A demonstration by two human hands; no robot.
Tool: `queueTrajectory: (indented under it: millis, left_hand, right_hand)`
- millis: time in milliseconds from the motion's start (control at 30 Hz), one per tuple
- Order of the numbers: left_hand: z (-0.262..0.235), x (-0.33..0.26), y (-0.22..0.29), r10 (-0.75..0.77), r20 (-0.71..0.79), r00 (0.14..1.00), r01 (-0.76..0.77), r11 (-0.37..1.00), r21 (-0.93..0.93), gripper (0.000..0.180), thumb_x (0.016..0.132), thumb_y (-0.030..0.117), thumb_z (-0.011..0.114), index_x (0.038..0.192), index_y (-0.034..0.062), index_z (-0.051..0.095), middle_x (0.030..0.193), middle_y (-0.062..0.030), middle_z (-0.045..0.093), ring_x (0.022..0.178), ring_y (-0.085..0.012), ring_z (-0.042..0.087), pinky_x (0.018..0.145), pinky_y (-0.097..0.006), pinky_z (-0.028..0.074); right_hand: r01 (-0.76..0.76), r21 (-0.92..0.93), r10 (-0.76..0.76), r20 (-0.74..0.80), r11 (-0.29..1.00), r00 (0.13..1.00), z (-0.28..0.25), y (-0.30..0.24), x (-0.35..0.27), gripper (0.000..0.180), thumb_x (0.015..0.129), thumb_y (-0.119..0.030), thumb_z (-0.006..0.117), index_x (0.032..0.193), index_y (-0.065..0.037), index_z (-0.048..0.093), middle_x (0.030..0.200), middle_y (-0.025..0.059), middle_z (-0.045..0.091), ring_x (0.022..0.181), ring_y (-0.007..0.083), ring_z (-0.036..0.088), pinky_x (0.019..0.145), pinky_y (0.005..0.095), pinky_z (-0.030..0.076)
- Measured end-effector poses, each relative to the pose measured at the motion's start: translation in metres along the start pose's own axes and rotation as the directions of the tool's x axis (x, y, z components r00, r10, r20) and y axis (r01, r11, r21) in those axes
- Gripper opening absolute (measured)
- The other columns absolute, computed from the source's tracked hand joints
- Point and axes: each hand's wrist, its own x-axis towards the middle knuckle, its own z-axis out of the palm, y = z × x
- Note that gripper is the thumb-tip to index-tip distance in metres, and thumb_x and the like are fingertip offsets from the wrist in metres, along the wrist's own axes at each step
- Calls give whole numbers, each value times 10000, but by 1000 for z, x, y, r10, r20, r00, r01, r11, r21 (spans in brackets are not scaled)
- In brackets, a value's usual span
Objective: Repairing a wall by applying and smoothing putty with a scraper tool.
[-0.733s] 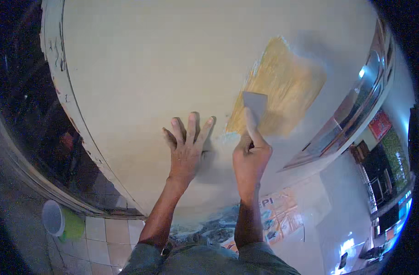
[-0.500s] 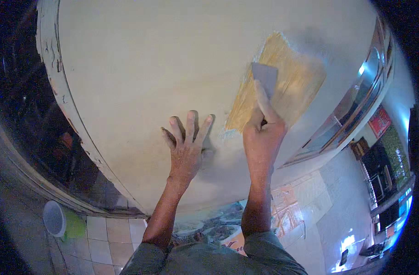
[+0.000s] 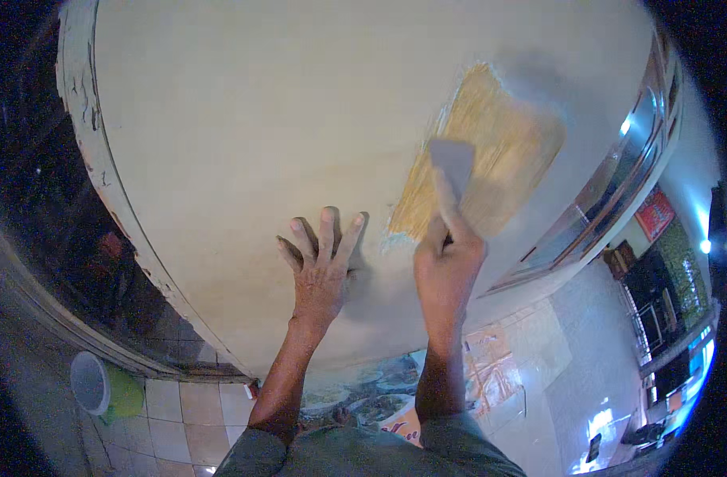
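Note:
My right hand (image 3: pixel 451 256) is closed round a scraper (image 3: pixel 456 162), its index finger stretched along the flat grey blade. The handle is hidden inside the fist. The blade lies against the left part of a yellow-brown patch (image 3: pixel 513 151) with ragged whitish edges, on a cream wall (image 3: pixel 244 95). Lower and further left, my left hand (image 3: pixel 320 274) rests on the cream surface with fingers spread, and it holds nothing.
A pale frame (image 3: pixel 113 179) with chipped paint borders a dark opening on the left. A white and green bucket (image 3: pixel 91 383) is on the floor at lower left. Printed sheeting (image 3: pixel 491 370) covers floor below the wall. Another framed opening (image 3: pixel 590 195) curves along the right.
My right hand and the scraper have moved down and slightly left over the patch. The left hand stays spread on the wall; the whole view has shifted a little.

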Motion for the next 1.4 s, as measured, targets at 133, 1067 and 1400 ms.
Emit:
queueTrajectory:
  millis: [133, 1067, 1400]
  left_hand:
    - [4, -2, -4, 48, -1, 999, -48, 994, 96, 1098, 647, 349, 883, 1573, 303, 295, 1659, -216, 3, 1449, -605, -104, 1048, -832, -12]
    - [-4, -4, 1, 9, 60, 998, -4, 996, -90, 1048, 716, 190, 823, 1582, 337, 251, 1665, -162, 32, 1467, -574, -84, 1050, -825, 22]
    - [2, -5, -2, 19, -2, 1000, -19, 998, -55, 1025, 714, 229, 838, 1571, 345, 289, 1667, -160, 30, 1471, -557, -105, 1046, -833, 23]
  right_hand:
    - [41, 71, -36, -81, 997, 996, 13, 23, -14, 544, 828, 84, 510, 1333, -71, 638, 781, 282, 620, 582, 290, 568, 591, 400, 463]
    - [8, 42, -9, 35, 999, 999, -26, 7, 31, 387, 946, 48, 508, 1273, -66, 681, 1189, 209, 701, 1065, 192, 674, 892, 307, 496]
    - [108, -54, -102, 113, 993, 988, -31, 30, 35, 434, 932, 68, 483, 1289, -91, 673, 1223, 237, 672, 1021, 201, 692, 871, 322, 506]
